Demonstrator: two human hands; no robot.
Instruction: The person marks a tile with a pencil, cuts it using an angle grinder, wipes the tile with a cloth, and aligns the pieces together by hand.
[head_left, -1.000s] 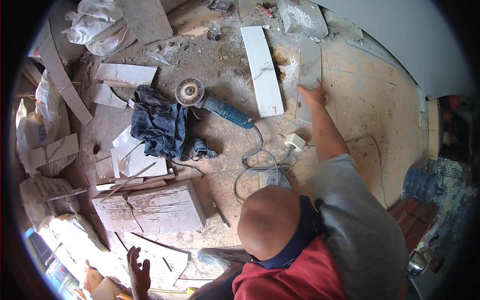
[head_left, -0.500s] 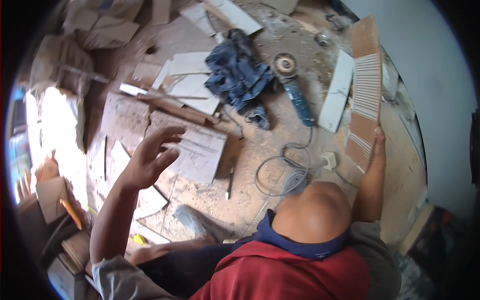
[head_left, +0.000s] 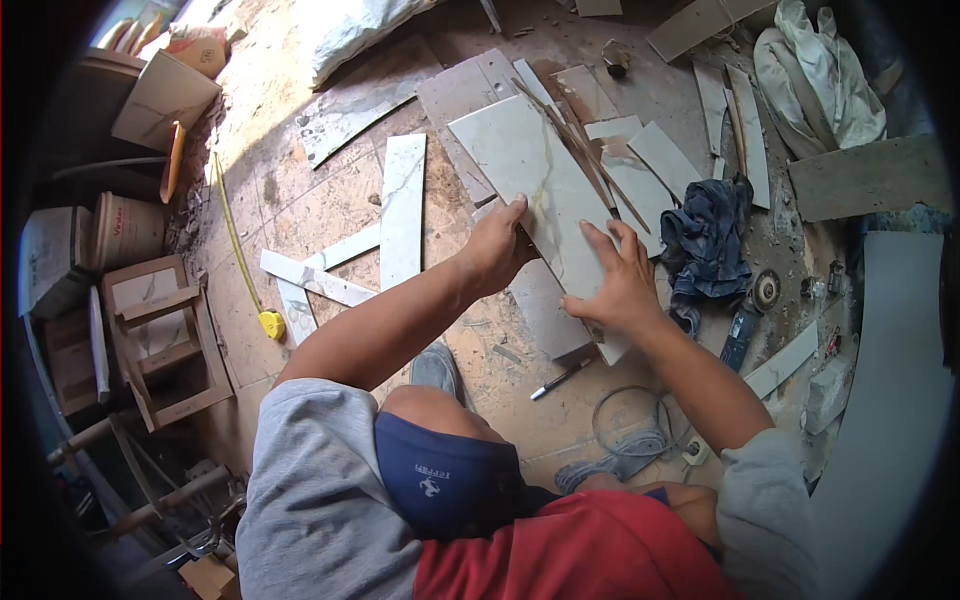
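Observation:
A long white marbled tile point(head_left: 545, 180) lies face up and slanting over grey slabs point(head_left: 548, 315) in front of me. My left hand point(head_left: 497, 245) grips its left edge, thumb on top; the other fingers are partly hidden underneath. My right hand point(head_left: 622, 280) rests on the near part of the tile with its fingers spread and thumb stretched toward the left edge. Beyond the right hand lie thin wooden strips point(head_left: 585, 150) and cut tile pieces point(head_left: 665, 160). A pen-like marker point(head_left: 562, 380) is on the floor just below the tile.
An angle grinder point(head_left: 742, 335) lies at right beside a crumpled dark blue cloth point(head_left: 708, 235), its cable looped near my foot. White tile strips point(head_left: 403, 210) and a yellow tape measure point(head_left: 271, 323), blade extended, lie left. A bucket point(head_left: 128, 228) and wooden frame point(head_left: 165, 335) stand farther left.
The tile, held up at the right with its brown ribbed back showing, now lies white side up over the slabs. My left hand, empty before, now grips it. The view has swung left.

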